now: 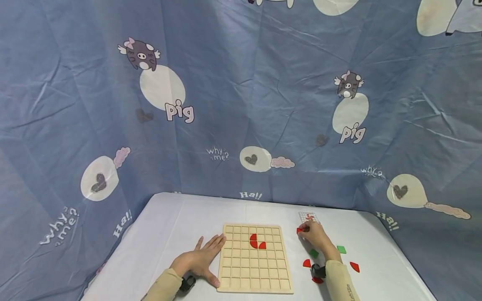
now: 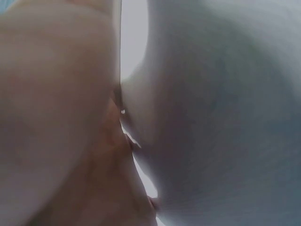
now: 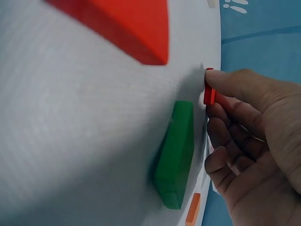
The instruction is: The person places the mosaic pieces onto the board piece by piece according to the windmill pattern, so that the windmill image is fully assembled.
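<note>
A wooden grid board [image 1: 256, 271] lies on the white table, with several red quarter-circle pieces [image 1: 254, 243] set in cells of its upper part. My left hand [image 1: 201, 257] lies flat with fingers spread, fingertips and thumb at the board's left edge. To the right of the board, my right hand [image 1: 315, 235] pinches a small red block [image 3: 209, 87] between thumb and fingertips, low over the table. A printed pattern card [image 1: 309, 217] lies just beyond that hand. The left wrist view holds mostly blurred hand and table surface.
Loose pieces lie around my right forearm: a green block [image 3: 175, 157] also seen close in the right wrist view, a green square [image 1: 341, 249], a red piece [image 1: 355, 266], another red piece [image 1: 306, 263] and one by the wrist [image 1: 317, 280]. A blue printed curtain [image 1: 233, 104] hangs behind the table.
</note>
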`<state>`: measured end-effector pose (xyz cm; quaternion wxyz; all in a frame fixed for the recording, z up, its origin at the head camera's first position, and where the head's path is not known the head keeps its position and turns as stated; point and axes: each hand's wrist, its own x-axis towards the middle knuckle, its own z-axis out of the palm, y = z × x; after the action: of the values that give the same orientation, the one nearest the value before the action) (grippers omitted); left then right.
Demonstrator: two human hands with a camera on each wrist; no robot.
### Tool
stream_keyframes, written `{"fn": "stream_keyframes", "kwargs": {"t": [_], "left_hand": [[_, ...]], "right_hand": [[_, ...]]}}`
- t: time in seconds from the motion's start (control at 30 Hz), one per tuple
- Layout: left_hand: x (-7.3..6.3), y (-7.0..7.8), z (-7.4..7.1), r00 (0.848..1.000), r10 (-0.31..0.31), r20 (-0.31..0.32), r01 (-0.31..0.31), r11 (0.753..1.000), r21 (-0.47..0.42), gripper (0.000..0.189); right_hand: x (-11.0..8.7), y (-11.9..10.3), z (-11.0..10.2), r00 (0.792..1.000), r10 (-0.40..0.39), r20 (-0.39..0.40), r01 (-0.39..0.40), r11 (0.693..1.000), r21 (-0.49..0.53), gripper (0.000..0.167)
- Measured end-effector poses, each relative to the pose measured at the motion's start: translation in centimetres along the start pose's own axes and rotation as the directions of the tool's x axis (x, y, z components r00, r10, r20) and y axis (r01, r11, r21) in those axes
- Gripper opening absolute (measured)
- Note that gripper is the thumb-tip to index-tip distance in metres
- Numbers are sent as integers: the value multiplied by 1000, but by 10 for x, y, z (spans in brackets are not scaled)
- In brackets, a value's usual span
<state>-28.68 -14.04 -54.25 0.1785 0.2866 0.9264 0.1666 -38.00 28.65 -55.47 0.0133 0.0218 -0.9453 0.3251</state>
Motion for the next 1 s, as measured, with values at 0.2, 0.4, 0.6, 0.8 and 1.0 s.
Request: {"fn": "stream_keyframes", "kwargs": {"t": [0.2,0.4,0.6,0.8,1.0], "left_hand": [[1,0,1,1000,7,-5,-7,1000,4,136],[2,-2,2,1000,-3,-6,3,1000,-5,137],[2,-3,3,1000,-3,-9,3,1000,-6,137],[1,2,0,1000,1,-7,-2,1000,-15,135],[1,2,0,1000,1,-8,-1,1000,-11,136]], "right_hand": [[-2,-1,-1,1000,28,-1,-28,1000,-12,17],[-5,-3,-1,1000,31,1,-31,999,-9,19],[-12,-12,1,1000,-20,-22,20,1000,-12,19],[-22,-28,5,999,-53,-9,53,998,-20,19],[-33,-40,11,994,-108,16,107,994,18,19]]}}
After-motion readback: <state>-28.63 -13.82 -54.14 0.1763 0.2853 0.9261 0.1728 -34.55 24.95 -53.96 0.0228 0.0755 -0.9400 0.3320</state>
